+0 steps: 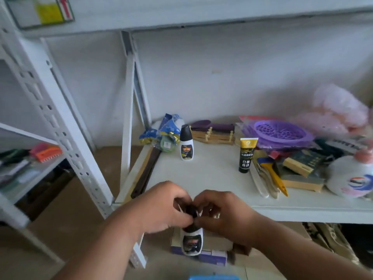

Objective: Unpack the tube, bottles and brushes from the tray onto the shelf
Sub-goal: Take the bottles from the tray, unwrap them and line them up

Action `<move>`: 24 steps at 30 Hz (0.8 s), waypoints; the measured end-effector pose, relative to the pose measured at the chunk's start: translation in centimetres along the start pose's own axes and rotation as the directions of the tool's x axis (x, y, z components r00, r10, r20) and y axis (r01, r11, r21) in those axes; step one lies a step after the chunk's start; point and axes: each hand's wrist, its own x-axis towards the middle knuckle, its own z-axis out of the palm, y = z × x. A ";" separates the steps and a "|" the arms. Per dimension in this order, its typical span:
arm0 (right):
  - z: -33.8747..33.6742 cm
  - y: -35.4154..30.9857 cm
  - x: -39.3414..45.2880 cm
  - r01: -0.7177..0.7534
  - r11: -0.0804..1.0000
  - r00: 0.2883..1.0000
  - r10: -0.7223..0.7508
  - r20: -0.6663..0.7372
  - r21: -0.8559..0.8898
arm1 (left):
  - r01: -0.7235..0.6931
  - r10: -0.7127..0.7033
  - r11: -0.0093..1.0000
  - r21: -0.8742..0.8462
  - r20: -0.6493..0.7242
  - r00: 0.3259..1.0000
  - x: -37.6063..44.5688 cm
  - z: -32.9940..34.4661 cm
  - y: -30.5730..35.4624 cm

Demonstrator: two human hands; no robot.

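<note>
Head view: a white plastic bottle with a black cap [191, 242] is held upright in front of the white metal shelf's front edge [302, 213], its cap pinched from both sides by the curled fingers of the left hand [161, 207] and right hand [224, 213]. A second matching black-capped white bottle [186, 142] and a black tube with a yellow end [246, 155] are seen standing on the shelf, well apart, with bare board between them. A blue tray rim [214, 277] is glimpsed at the bottom edge, contents hidden.
</note>
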 end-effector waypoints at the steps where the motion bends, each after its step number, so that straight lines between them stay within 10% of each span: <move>1: -1.1 -0.9 0.1 0.028 1.000 0.999 -0.028 -0.023 0.010 | -0.033 0.033 0.999 -0.015 -0.032 0.999 0.2 -1.2 0.9; 14: -5.8 1.0 8.8 -0.098 0.981 0.890 0.161 -0.426 0.167 | -0.301 0.080 0.844 -0.444 -0.451 0.889 11.1 -7.4 5.6; 24: -4.0 7.2 14.8 -0.260 0.947 0.833 0.319 -0.452 0.189 | 0.064 -0.226 0.937 -0.344 -0.452 0.863 18.9 3.3 -4.5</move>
